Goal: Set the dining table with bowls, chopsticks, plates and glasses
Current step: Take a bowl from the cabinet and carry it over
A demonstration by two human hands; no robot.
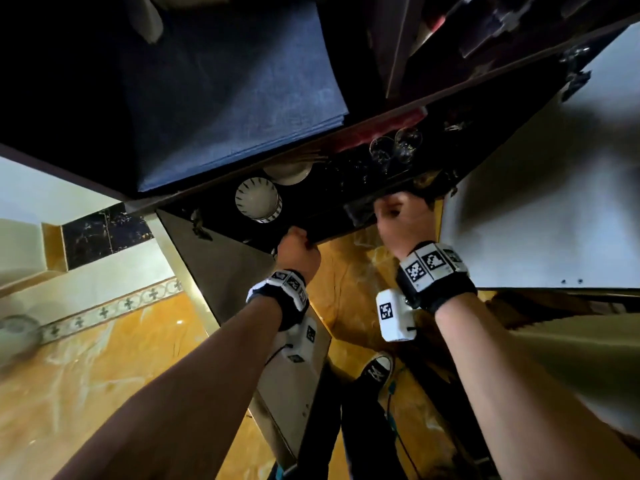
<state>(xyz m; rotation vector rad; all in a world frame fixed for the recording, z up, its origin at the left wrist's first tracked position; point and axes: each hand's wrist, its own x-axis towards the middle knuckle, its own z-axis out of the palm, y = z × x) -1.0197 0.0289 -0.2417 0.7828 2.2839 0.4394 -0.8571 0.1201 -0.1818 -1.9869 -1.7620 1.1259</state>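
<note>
I look down into a low dark cabinet point(332, 230) with both doors swung open. A stack of white bowls with a striped rim point(258, 199) stands on its shelf, with another white bowl point(289, 171) behind it. Two clear stemmed glasses point(394, 148) stand further right, with dim glassware between them and the bowls. My left hand point(298, 249) is curled over the shelf's front edge, just below the striped bowls. My right hand point(398, 220) is closed at the shelf front around what looks like a clear glass point(360, 211). No chopsticks or plates can be made out.
A stack of blue cloth mats point(225, 91) lies on top of the cabinet. The left door point(221, 271) and the white right door point(540, 202) flank my arms. Below are an orange marble floor point(104, 375) and my shoe point(375, 368).
</note>
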